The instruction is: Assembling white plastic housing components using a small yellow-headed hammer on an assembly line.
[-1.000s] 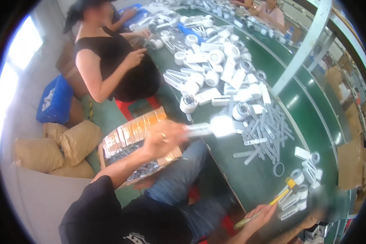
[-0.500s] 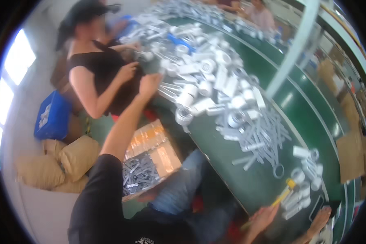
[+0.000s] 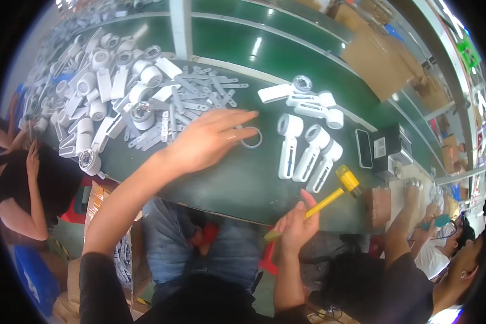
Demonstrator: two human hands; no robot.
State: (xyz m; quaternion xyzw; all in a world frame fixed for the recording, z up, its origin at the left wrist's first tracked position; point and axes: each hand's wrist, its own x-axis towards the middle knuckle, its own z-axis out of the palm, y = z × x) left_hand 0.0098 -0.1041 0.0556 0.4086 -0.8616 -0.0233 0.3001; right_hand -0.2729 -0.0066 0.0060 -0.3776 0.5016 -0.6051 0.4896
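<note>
My left hand (image 3: 210, 141) is stretched over the green table (image 3: 221, 189), slightly blurred, fingers extended. Its fingertips are near a thin grey ring (image 3: 252, 138); I cannot tell whether they touch it. In my right hand (image 3: 298, 225), at the table's near edge, is a yellow-handled hammer (image 3: 337, 189) with a yellow and black head. Beyond the hammer, several white plastic pieces with round heads and slotted handles (image 3: 309, 155) lie side by side. Behind them sits another small group of white pieces (image 3: 308, 100). Flat grey strips (image 3: 186, 100) lie loosely heaped beyond my left hand.
A big pile of white round-headed pieces (image 3: 100, 89) covers the table's left part. On the right are a phone (image 3: 364, 148) and a black box (image 3: 391, 148). A post (image 3: 181, 32) stands at the back edge. People sit on both sides; a carton (image 3: 137, 254) stands beside my left leg.
The view has swung to the right. My left hand has come from the far white pile to beside the grey ring. My right hand keeps the hammer.
</note>
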